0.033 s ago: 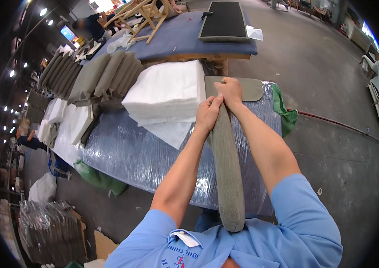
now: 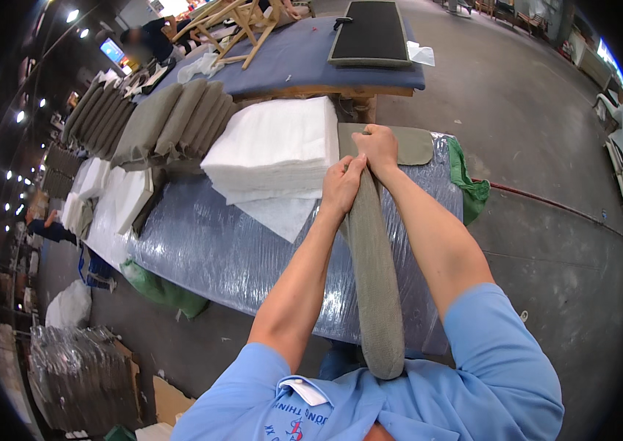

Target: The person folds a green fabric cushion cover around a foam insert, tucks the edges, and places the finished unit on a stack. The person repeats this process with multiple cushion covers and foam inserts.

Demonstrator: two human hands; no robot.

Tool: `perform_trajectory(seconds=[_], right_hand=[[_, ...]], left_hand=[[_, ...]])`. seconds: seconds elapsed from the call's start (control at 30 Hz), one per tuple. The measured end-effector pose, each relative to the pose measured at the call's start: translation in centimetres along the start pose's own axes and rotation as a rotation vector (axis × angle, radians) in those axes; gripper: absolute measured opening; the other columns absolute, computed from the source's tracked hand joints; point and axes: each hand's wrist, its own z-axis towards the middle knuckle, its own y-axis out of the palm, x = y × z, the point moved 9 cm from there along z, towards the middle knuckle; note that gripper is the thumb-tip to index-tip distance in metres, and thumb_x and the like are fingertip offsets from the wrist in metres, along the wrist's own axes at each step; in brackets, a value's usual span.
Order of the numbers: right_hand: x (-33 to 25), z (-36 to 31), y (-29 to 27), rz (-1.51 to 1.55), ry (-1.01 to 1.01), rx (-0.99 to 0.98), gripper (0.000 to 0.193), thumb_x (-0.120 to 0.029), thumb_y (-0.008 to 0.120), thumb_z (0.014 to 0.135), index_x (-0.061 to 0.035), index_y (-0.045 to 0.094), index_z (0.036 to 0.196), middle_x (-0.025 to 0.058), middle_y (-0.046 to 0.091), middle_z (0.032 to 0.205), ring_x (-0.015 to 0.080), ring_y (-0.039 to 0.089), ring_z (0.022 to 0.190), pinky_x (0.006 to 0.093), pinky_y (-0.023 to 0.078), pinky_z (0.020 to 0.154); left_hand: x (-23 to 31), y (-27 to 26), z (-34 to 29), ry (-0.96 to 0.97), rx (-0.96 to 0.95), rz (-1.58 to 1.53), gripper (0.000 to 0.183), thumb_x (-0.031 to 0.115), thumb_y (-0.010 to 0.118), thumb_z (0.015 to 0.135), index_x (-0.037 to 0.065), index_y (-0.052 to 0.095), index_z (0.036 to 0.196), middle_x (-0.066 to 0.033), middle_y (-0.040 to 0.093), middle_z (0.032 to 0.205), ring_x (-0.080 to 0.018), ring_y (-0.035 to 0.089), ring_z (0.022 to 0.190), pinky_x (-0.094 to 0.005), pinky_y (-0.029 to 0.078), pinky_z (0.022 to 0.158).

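A long grey-green fabric cushion (image 2: pixel 376 272) stands narrow side up, its near end resting against my shirt. My left hand (image 2: pixel 342 185) is closed on the left side of its far end. Just beyond, my right hand (image 2: pixel 379 151) is curled in a fist at the same end, bunching the cover; the exact finger grip is hidden. Beneath and past my hands lies a flat olive piece with rounded corners (image 2: pixel 416 145). To the left of my hands rises a stack of white padding sheets (image 2: pixel 274 143), with one loose corner hanging over its front.
The plastic-wrapped table (image 2: pixel 245 250) carries several grey-green cushions (image 2: pixel 172 125) at its left. Behind stands a blue-topped table (image 2: pixel 289 55) with a black panel (image 2: pixel 369 33) and a wooden chair frame (image 2: pixel 249 33). Green cloth (image 2: pixel 467 180) hangs at the right corner. Other people work at far left.
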Motion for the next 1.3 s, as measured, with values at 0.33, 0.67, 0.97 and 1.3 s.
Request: perform_trajectory(seconds=[0.33, 0.67, 0.97, 1.3], right_hand=[[0.4, -3.9, 1.4, 0.787, 0.217, -0.336, 0.039, -0.039, 0.067, 0.101, -0.0062, 0.067, 0.079, -0.0004, 0.062, 0.073, 0.01, 0.057, 0.069, 0.0302, 0.046, 0.063], [0.8, -6.5, 4.9, 0.971, 0.313, -0.515, 0.031, -0.032, 0.067, 0.102, -0.002, 0.072, 0.103, 0.0016, 0.07, 0.096, 0.0109, 0.062, 0.086, 0.0263, 0.049, 0.077], [1.7, -8.2, 1.8, 0.874, 0.217, -0.394, 0.035, -0.032, 0.062, 0.105, 0.0009, 0.072, 0.111, 0.0008, 0.07, 0.099, 0.0096, 0.062, 0.09, 0.0241, 0.049, 0.08], [1.1, -7.2, 3.3, 0.834, 0.26, -0.598, 0.046, -0.037, 0.054, 0.109, 0.005, 0.067, 0.12, 0.008, 0.071, 0.109, 0.0154, 0.067, 0.092, 0.0301, 0.054, 0.083]], left_hand=[[0.9, -2.4, -6.1, 0.065, -0.081, -0.234, 0.032, 0.022, 0.063, 0.103, 0.006, 0.067, 0.131, -0.0102, 0.069, 0.121, -0.0199, 0.061, 0.115, -0.0321, 0.047, 0.101], [4.5, -5.7, -3.7, 0.329, 0.62, 0.316, 0.028, 0.021, 0.057, 0.104, -0.003, 0.069, 0.098, -0.0181, 0.064, 0.091, -0.0346, 0.06, 0.088, -0.0436, 0.047, 0.082], [1.7, -5.4, -1.3, 0.176, 0.56, 0.077, 0.039, 0.035, 0.056, 0.104, -0.001, 0.069, 0.099, -0.0246, 0.07, 0.089, -0.0411, 0.068, 0.086, -0.0475, 0.05, 0.078], [3.8, -5.8, 0.6, 0.196, 0.585, 0.308, 0.044, 0.037, 0.047, 0.106, 0.0, 0.062, 0.087, -0.028, 0.067, 0.087, -0.0502, 0.063, 0.086, -0.0555, 0.047, 0.074]])
